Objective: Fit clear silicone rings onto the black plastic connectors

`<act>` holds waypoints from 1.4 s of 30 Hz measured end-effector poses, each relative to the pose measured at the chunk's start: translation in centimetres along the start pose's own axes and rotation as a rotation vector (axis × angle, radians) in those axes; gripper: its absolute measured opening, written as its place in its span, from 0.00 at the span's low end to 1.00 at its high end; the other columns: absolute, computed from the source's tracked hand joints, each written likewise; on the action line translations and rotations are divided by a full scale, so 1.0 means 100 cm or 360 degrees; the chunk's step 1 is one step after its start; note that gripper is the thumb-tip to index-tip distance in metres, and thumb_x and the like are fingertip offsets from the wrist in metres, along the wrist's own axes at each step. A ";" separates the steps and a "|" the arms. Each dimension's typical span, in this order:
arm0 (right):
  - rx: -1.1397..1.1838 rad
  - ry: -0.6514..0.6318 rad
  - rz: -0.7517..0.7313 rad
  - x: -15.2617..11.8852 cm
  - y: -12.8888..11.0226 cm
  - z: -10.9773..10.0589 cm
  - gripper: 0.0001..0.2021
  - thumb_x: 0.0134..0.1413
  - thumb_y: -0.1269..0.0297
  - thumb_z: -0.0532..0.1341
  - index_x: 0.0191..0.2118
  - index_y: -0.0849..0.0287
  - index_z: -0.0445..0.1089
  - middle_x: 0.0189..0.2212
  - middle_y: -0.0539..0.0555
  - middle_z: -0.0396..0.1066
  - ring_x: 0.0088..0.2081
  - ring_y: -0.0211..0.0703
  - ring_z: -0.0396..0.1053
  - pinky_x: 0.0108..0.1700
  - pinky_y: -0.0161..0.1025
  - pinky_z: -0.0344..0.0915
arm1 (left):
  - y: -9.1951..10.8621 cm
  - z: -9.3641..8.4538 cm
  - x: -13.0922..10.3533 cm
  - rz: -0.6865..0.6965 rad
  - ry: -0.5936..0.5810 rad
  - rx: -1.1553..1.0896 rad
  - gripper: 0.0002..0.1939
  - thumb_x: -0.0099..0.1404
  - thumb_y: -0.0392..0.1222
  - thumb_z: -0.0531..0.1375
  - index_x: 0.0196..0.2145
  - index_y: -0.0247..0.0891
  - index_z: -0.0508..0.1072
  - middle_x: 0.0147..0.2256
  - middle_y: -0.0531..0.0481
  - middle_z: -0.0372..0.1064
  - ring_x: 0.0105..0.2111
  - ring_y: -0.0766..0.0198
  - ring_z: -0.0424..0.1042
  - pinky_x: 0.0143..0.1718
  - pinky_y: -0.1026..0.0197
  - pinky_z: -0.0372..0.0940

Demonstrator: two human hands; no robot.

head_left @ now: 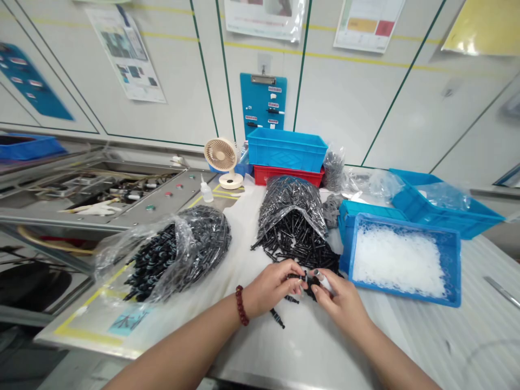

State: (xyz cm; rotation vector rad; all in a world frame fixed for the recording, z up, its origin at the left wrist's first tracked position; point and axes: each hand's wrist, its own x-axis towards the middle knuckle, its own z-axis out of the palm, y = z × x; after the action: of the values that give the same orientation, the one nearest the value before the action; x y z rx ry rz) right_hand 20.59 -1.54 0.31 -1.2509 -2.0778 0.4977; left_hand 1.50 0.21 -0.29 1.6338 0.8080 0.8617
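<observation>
1. Fingers of my left hand pinched together on a black part; right hand closed round a white tool beside it.
2. Part sits just my side of the open bag.
3. Table edge under left forearm; room between left bag and bracelet; blue tray near right hand.
4. Table card, clipboard labels: too blurred to read.

Behind the bag of sticks, at 12 o'clock, the top bin sits on the bottom bin. The fan is between 10 and 11, another bag near 9, a tray of bits near 4.
</observation>
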 end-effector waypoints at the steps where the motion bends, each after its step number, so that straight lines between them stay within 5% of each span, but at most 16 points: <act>1: 0.0052 0.0022 -0.0036 0.000 0.000 0.000 0.09 0.53 0.64 0.52 0.36 0.60 0.66 0.22 0.49 0.67 0.21 0.35 0.62 0.25 0.31 0.57 | 0.000 0.003 0.000 -0.0026 -0.0025 -0.0111 0.05 0.62 0.39 0.54 0.35 0.34 0.63 0.30 0.48 0.70 0.27 0.67 0.70 0.30 0.64 0.66; 5: 0.0165 0.0066 -0.0036 0.000 -0.004 0.000 0.08 0.53 0.65 0.53 0.26 0.59 0.65 0.19 0.48 0.67 0.20 0.33 0.62 0.24 0.29 0.57 | 0.001 0.009 0.000 -0.0130 -0.0056 -0.0397 0.11 0.60 0.44 0.58 0.31 0.35 0.60 0.29 0.48 0.70 0.26 0.68 0.70 0.29 0.64 0.65; 12: 0.0139 0.0192 -0.0042 -0.002 -0.006 0.003 0.06 0.51 0.66 0.56 0.28 0.59 0.68 0.19 0.47 0.68 0.19 0.33 0.62 0.23 0.30 0.58 | 0.002 0.010 0.000 -0.0189 -0.0042 -0.0606 0.18 0.58 0.53 0.59 0.30 0.35 0.58 0.28 0.47 0.70 0.26 0.67 0.71 0.27 0.65 0.64; 24: 0.0170 0.0316 -0.0144 -0.003 -0.007 0.004 0.08 0.54 0.64 0.57 0.30 0.57 0.72 0.24 0.51 0.74 0.24 0.39 0.70 0.28 0.35 0.66 | 0.002 0.012 0.002 -0.0189 -0.0055 -0.0811 0.20 0.56 0.54 0.60 0.30 0.35 0.57 0.25 0.51 0.70 0.22 0.69 0.70 0.25 0.66 0.64; 31: 0.0202 0.0214 -0.0200 -0.004 -0.008 0.008 0.08 0.54 0.64 0.57 0.38 0.55 0.73 0.26 0.51 0.75 0.26 0.39 0.71 0.30 0.35 0.66 | -0.003 0.016 0.003 -0.0162 -0.0124 -0.0778 0.21 0.57 0.55 0.59 0.30 0.36 0.56 0.24 0.51 0.69 0.18 0.70 0.67 0.22 0.67 0.61; 42: 0.0170 0.0381 -0.0159 -0.002 -0.007 0.002 0.04 0.51 0.65 0.59 0.29 0.57 0.69 0.23 0.49 0.71 0.23 0.36 0.66 0.26 0.32 0.62 | 0.000 0.010 0.003 -0.0119 -0.0182 -0.0778 0.20 0.58 0.54 0.59 0.33 0.34 0.60 0.25 0.51 0.68 0.18 0.73 0.63 0.20 0.69 0.58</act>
State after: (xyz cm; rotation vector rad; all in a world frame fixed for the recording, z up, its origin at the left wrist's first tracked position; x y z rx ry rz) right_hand 20.04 -2.06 0.51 -1.0829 -1.8767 0.3878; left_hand 2.50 -0.04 -0.40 1.2014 0.5225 0.8268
